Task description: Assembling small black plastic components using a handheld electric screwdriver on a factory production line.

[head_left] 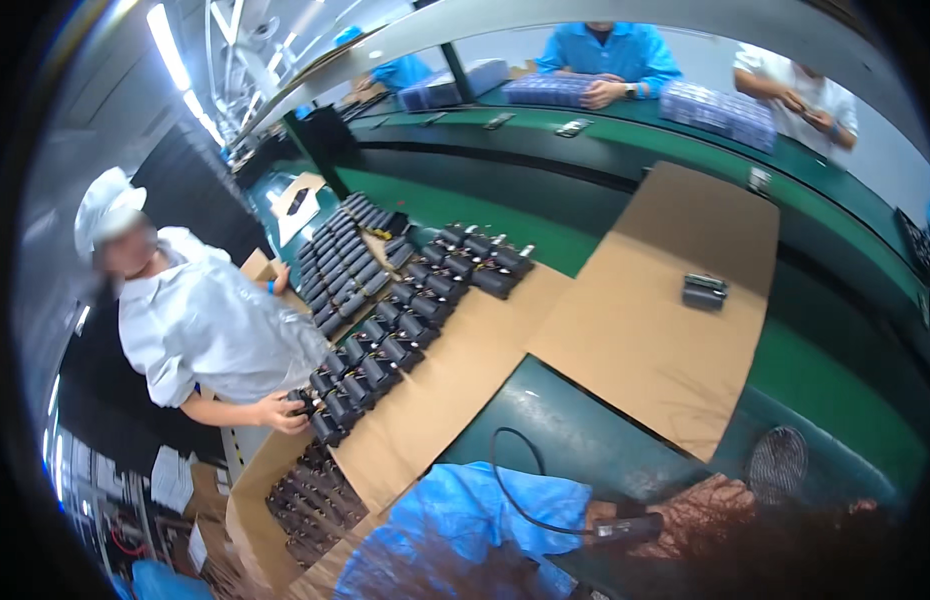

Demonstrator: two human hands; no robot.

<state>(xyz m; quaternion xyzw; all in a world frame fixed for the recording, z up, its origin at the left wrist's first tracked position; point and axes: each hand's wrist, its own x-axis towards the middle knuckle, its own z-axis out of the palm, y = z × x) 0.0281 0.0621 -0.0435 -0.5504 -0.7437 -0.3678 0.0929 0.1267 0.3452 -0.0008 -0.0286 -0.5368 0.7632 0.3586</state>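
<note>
My left hand (700,512) reaches rightward across the lower edge, low over the dark green bench (535,405). Its sleeve (455,525) is blue, and a black wrist device (627,528) with a looping black cable (497,470) sits at the wrist. Strands of dark hair cover the fingers, so what they hold cannot be made out. Just beyond them stands a dark, rounded mesh object (778,466). At the lower right, a small skin-coloured patch (863,506) may be part of my right hand; the rest of it is hidden.
A cardboard sheet (635,330) bears one black cylindrical part (704,292) with a small board. To its left stand rows of black parts (400,335); a co-worker's hand (285,411) touches the near end. An open carton (247,520) holds more parts. Across the conveyor (435,135), other people sit.
</note>
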